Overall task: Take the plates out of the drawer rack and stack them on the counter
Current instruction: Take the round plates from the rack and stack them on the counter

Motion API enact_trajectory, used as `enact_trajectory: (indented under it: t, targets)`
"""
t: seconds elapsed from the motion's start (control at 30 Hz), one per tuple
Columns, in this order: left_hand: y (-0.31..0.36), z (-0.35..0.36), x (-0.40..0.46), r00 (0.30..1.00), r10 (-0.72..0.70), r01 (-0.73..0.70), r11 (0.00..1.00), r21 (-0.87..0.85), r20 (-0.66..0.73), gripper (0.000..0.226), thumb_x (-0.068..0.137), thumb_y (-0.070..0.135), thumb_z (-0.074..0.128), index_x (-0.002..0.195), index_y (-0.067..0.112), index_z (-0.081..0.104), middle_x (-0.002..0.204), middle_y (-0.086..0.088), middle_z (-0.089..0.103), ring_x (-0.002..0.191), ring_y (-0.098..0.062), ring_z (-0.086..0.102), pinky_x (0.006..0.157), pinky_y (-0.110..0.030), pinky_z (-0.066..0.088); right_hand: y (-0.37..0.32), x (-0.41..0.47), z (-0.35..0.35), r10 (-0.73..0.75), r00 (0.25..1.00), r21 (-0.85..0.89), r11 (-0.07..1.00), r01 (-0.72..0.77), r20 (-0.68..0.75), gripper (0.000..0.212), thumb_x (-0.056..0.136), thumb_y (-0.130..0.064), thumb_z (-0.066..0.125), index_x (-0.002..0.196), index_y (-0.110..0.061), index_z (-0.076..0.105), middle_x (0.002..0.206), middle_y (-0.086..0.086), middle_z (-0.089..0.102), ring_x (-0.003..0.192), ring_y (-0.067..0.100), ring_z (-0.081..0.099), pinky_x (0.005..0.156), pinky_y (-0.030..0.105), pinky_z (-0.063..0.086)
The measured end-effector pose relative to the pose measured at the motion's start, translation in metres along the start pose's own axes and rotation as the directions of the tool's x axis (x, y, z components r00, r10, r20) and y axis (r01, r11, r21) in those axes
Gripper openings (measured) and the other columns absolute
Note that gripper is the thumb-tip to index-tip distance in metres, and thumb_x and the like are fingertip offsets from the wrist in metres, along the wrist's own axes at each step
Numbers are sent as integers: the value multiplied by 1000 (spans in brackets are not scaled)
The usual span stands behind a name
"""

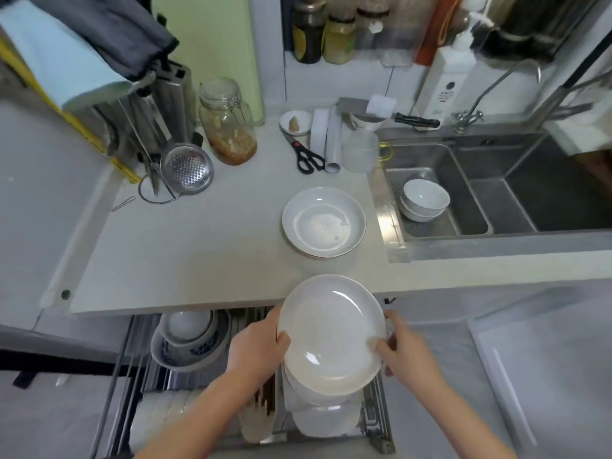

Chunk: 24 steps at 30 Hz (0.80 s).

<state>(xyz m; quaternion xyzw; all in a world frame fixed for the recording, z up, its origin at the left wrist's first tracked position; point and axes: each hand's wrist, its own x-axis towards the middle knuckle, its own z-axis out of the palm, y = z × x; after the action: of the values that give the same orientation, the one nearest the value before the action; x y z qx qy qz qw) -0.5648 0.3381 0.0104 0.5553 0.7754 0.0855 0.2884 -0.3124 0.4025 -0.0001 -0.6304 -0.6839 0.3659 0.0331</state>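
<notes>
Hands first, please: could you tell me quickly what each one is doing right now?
Left hand: closed on the left rim of the plate.
Right hand: closed on the same plate's right rim.

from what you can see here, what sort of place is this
Most likely a home kitchen: a steel sink with bowls in it, a pull-out drawer rack of dishes under the counter, and jars by the wall.

Left hand (pixel 256 351) and right hand (pixel 409 354) forward — fingers (pixel 283 337) curled, gripping

The white pump bottle (pixel 442 84) bears a dark round mark and print, seemingly too blurred to read.
</notes>
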Motion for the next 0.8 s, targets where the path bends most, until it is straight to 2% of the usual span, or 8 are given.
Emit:
enact_trajectory:
  t: [0.07,0.13,0.2,0.3,0.4,0.53,0.7,0.8]
  targets:
    - [8,-20,8,996,27,-28,1000,-12,-85,52,91,29,40,142,37,32,86,8,65,75,-15,58,62,-28,41,-17,5,-16,-36,998,37,999,38,-44,47,85,-24,57,129,-28,41,65,2,66,62,22,66,65,36,54]
    - [15,-39,20,990,19,-25,999,-36,-138,54,90,27,43,142,38,33,79,8,59,73,-16,55,59,-28,38,-34,14,-32,-72,993,60,995,78,-91,48,85,-22,57,130,-26,41,67,0,65,63,23,66,66,36,54]
    - [21,-56,34,987,5,-13,998,-54,-158,53,89,26,44,141,36,36,78,6,57,75,-19,56,62,-30,41,-51,26,-47,-93,987,80,991,104,-132,50,84,-20,57,132,-25,42,67,3,66,63,24,66,68,39,56]
    - [30,-80,59,986,0,-4,1000,-24,-169,51,90,26,44,140,32,38,96,-2,66,87,-25,63,74,-33,48,-74,49,-65,-109,981,56,991,119,-158,51,83,-20,56,132,-26,43,66,2,65,63,23,67,67,43,57]
    - [37,-99,83,982,-22,25,1000,14,-189,47,89,25,44,136,26,43,105,-5,68,88,-28,67,77,-35,50,-94,76,-78,-119,981,16,992,123,-154,49,83,-20,53,131,-28,44,60,-7,61,50,12,65,61,33,54]
    - [47,-110,109,985,-54,55,998,2,-162,42,89,22,44,131,20,47,106,-7,67,88,-29,67,80,-38,53,-109,111,-90,-95,988,4,995,96,-123,48,82,-17,50,129,-28,46,64,-3,65,52,17,68,72,39,58]
    - [52,-112,143,988,-100,98,995,-29,-114,42,87,18,43,128,21,50,108,-8,68,94,-30,66,86,-39,53,-112,147,-93,-57,993,-44,998,53,-108,50,82,-19,49,131,-29,45,66,-2,67,52,14,67,68,31,53]
    - [52,-110,162,988,-128,122,990,-69,-82,44,85,17,42,127,25,51,107,-6,68,94,-30,66,88,-40,52,-109,166,-90,-39,994,-50,998,34,-99,53,82,-21,48,134,-29,43,67,-1,69,57,17,67,72,33,54]
